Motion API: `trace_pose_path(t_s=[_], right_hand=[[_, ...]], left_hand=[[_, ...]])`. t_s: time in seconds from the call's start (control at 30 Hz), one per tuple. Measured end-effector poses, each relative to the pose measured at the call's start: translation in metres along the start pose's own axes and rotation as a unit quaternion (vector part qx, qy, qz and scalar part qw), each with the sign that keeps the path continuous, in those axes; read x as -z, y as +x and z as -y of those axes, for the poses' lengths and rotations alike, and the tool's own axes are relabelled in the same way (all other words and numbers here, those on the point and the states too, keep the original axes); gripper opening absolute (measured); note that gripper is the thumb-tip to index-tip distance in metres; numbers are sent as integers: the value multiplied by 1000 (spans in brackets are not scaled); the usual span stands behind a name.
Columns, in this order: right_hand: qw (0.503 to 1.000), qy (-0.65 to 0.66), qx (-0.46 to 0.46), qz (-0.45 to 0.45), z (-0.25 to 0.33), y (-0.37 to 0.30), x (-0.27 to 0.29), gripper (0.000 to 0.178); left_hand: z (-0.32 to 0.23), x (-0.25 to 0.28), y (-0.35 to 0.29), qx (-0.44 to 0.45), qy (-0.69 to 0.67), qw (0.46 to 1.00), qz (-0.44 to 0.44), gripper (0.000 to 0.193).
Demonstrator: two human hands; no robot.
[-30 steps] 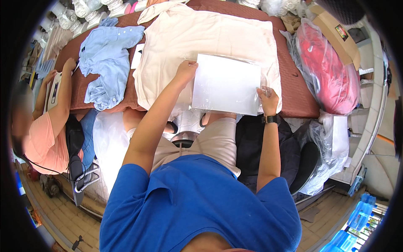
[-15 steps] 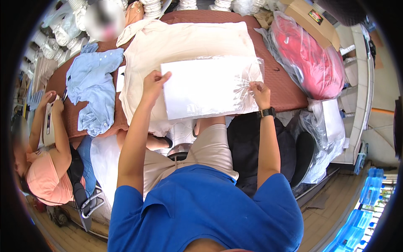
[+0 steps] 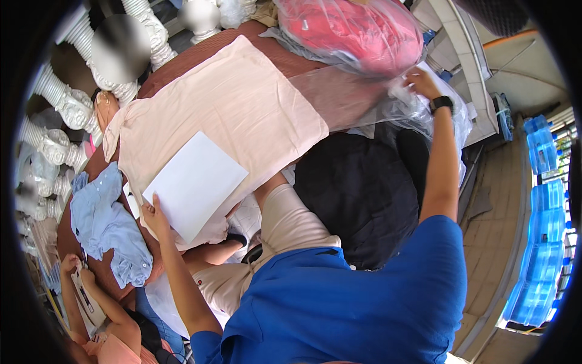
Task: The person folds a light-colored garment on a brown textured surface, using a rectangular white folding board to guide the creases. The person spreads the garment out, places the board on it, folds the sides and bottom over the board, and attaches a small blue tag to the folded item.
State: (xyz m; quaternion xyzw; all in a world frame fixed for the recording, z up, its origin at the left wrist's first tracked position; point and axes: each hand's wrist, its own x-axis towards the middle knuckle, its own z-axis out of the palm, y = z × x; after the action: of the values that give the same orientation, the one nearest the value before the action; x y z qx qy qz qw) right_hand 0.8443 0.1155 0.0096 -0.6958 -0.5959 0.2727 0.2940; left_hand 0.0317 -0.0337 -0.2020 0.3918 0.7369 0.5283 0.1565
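Note:
My left hand (image 3: 156, 218) grips the lower-left edge of a plain white sheet (image 3: 200, 182), thumb on top. The sheet lies tilted over a pale cream cloth garment (image 3: 224, 100) spread on the brown-covered table (image 3: 260, 33). Out to the right, my right hand (image 3: 422, 83) has its fingers closed on a clear plastic bag (image 3: 351, 100), which trails left across the table edge and is smeared by motion. A light blue buttoned shirt (image 3: 109, 224) rests in a heap left of the cream garment.
A clear bag of red cloth (image 3: 351, 30) sits at the table's far right. Beside my right thigh is a black cushioned seat (image 3: 357, 194). White carved balusters (image 3: 70, 106) line the far left. A person in a peach top (image 3: 121, 340) works at lower left.
The clear bag has come off the white sheet and gone right with my right hand. My left hand keeps the sheet, now more tilted. The view has swung to the right.

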Motion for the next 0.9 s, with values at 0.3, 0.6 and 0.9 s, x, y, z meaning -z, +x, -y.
trace_pose_path(t_s=[0.3, 0.6, 0.9], right_hand=[[801, -419, -216, -368, -81, -3, 142, 30], [775, -418, -306, -362, -87, 1, 125, 26], [847, -360, -158, -358, -161, 46, 130, 64]], left_hand=[[2, -11, -1, 25, -29, 999, -6, 36], [-13, -7, -11, 20, -31, 999, 7, 36], [-3, -20, -7, 22, -41, 999, 15, 32]])
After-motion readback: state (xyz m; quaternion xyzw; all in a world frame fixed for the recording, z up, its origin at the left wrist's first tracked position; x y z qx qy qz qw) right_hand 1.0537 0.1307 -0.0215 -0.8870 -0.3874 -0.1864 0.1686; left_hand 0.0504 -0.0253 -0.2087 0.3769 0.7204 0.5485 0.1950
